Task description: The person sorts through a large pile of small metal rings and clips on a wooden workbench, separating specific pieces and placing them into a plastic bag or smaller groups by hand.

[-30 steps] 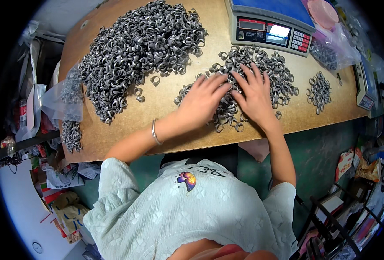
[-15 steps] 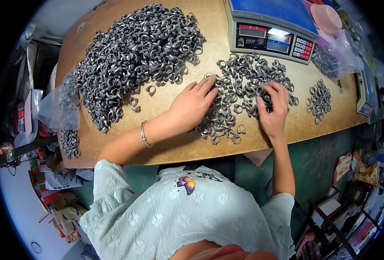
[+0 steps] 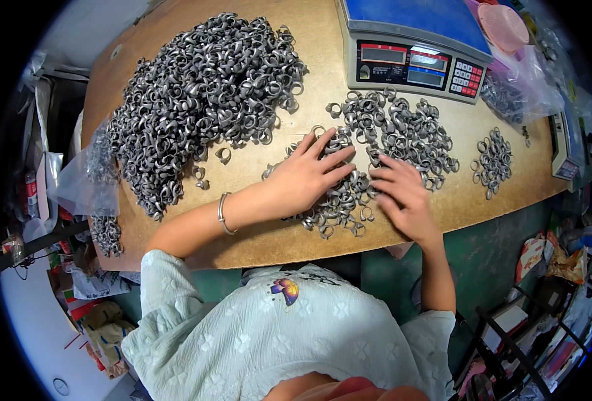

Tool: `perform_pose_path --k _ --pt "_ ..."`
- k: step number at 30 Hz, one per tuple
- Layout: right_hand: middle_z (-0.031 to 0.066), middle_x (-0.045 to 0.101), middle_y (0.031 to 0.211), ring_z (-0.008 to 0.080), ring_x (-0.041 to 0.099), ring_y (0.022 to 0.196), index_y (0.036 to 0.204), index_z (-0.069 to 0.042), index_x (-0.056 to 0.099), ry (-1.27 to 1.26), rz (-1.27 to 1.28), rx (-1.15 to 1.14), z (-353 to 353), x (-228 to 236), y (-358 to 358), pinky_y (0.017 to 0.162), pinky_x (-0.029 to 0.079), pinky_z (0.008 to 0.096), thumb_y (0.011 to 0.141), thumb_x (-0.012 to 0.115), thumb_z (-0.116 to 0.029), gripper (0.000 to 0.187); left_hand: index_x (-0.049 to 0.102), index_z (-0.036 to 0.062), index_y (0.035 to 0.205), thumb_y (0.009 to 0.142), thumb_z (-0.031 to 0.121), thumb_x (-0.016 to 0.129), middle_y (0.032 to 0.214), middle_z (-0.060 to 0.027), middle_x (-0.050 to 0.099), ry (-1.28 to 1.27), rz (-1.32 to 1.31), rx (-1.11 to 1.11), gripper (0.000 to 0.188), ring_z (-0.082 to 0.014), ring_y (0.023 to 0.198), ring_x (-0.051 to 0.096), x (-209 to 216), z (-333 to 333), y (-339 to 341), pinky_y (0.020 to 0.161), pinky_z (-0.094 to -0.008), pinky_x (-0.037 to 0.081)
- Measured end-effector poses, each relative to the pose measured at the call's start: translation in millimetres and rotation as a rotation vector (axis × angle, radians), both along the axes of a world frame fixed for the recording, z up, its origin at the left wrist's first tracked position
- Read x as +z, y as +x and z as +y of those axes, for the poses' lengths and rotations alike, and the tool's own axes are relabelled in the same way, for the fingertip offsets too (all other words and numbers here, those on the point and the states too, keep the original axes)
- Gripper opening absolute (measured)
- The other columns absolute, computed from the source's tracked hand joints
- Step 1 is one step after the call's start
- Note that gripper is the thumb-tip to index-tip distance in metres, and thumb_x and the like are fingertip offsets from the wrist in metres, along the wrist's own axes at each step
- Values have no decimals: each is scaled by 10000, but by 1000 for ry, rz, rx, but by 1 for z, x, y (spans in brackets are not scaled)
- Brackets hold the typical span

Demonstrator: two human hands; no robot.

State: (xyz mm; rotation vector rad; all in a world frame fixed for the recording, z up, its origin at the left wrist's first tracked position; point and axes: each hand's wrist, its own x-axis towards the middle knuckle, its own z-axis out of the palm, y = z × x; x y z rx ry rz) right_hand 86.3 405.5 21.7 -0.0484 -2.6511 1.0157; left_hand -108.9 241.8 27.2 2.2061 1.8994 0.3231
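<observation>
Grey metal rings lie in groups on the tabletop. My left hand (image 3: 309, 175) rests palm down with its fingers spread across the near cluster of rings (image 3: 336, 207), covering part of it. At the right edge of that cluster is my right hand (image 3: 404, 198), its fingers slightly bent and apart, the tips touching or just over the rings. I see nothing gripped in either hand. Beyond my right hand lies another cluster of rings (image 3: 413, 130), in front of the scale. A narrow strip of table separates the two clusters.
A large heap of rings (image 3: 202, 87) covers the table's left. A digital scale (image 3: 413, 60) with a blue top stands at the back. To the right are a small ring group (image 3: 493, 162), a clear plastic bag (image 3: 533, 87) and a pink basket (image 3: 503, 28). Another bag (image 3: 88, 177) hangs at the left edge.
My right hand has come left and nearer, off the right cluster to the near one. My left hand's fingers have spread and moved slightly right. The view has shifted a little.
</observation>
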Motion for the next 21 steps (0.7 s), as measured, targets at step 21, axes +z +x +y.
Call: perform_pose_path --k 21 --pt "144 569 1195 356 488 1165 1065 7 611 124 -71 -251 -38 29 -42 1003 345 422 828 612 -58 246 510 76 1250 857 92 603 1422 -163 372 176 -416 367 404 -350 1333 347 24 -125 3 1090 -541 272"
